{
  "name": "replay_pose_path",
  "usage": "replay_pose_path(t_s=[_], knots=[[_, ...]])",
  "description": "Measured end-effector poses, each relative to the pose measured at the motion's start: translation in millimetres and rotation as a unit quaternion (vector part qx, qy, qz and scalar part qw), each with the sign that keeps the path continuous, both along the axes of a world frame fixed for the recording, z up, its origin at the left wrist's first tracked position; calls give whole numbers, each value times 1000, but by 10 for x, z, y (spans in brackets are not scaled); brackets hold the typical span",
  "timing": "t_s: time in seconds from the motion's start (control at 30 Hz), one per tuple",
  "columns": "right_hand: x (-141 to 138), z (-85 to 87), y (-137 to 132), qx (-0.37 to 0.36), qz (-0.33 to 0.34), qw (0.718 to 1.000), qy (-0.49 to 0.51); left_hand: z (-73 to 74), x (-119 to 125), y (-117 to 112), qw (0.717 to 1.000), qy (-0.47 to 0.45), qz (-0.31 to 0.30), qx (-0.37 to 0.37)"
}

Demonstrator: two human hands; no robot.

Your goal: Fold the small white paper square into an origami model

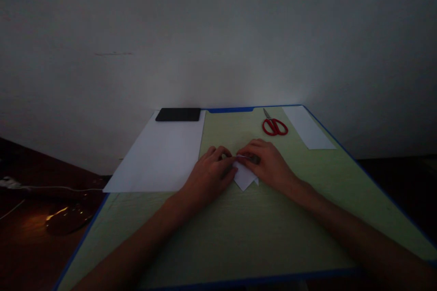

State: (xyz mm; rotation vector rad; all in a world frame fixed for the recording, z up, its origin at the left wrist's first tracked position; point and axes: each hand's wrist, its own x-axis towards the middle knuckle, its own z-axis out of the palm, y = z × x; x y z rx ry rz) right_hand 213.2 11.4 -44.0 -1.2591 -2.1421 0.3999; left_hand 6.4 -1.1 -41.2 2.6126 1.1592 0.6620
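A small folded white paper [244, 176] lies in the middle of the green table [239, 232]. My left hand [210, 173] rests on its left side with fingers curled and pressed down on it. On the right side my right hand [268, 163] presses the paper too, fingertips meeting the left hand's at the paper's top edge. Most of the paper is hidden under the two hands; only its lower pointed corner shows.
A large white sheet [160, 157] lies at the left and overhangs the table's edge. A black phone [178, 114] sits at its far end. Red-handled scissors [274, 126] and a white paper strip [308, 132] lie at the far right. The wall stands close behind.
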Motion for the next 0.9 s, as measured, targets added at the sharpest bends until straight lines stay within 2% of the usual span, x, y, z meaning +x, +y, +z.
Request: replay_pose_path(t_s=[0.1, 0.27, 0.37, 0.57, 0.73, 0.9], knots=[[13, 13, -30, 28, 30, 999, -20, -27, 4, 14, 1000, -23, 11, -13], [112, 95, -33, 25, 105, 993, -46, -25, 14, 21, 996, -60, 34, -48], [160, 135, -20, 35, 141, 988, -53, -22, 13, 15, 996, -68, 36, -41], [160, 188, -47, 45, 123, 989, -63, -39, -1, 6, 998, -60, -13, -2], [182, 210, -106, 43, 141, 987, -60, -25, -1, -10, 999, -46, -15, 16], [283, 157, -230, 37, 71, 996, -50, -14, 6, -18, 999, -39, -15, 20]])
